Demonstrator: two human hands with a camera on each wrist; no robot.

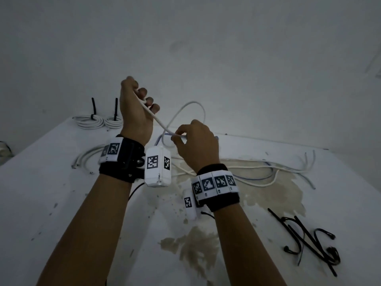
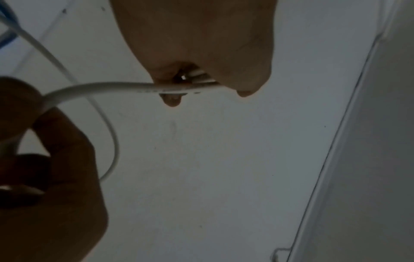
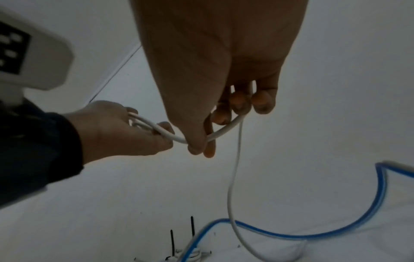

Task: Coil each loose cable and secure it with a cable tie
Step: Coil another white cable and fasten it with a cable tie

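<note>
At frame centre, the left hand (image 1: 135, 112) curls round a white cable (image 1: 165, 125) that the right hand (image 1: 196, 141) pinches. Two tied coils (image 1: 99, 120) sit upper left (ties upright); loose cables (image 1: 268, 172) right, black cable ties (image 1: 309, 242) lower right.

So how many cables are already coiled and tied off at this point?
2. Both lie side by side at the table's far left corner: the left coil and the right coil, each with a black tie sticking up.
</note>
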